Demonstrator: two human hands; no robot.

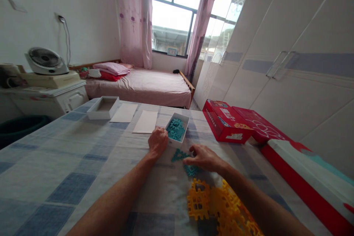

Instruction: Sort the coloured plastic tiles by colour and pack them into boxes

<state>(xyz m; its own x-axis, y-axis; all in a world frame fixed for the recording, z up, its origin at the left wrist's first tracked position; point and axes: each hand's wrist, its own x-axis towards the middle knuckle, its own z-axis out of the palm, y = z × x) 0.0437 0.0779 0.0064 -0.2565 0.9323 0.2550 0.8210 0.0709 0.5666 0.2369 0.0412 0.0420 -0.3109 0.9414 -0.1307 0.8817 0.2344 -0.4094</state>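
My left hand (158, 141) is curled, its fingers closed against the near left wall of a small white box (186, 117) that holds several teal plastic interlocking pieces (176, 129). My right hand (204, 158) rests on the tablecloth just right of the box, fingers pinched on a loose teal piece (178, 155). More teal pieces (191, 170) lie partly under that hand. A pile of yellow interlocking pieces (215, 206) sits nearer to me, by my right forearm.
An empty white box (103, 107) and two white sheets (124, 113) (145, 121) lie farther back on the blue checked tablecloth (69, 158). Red boxes (225, 121) and a long red-and-white box (306, 177) line the table's right edge. Behind are a bed, a fan and wardrobe doors.
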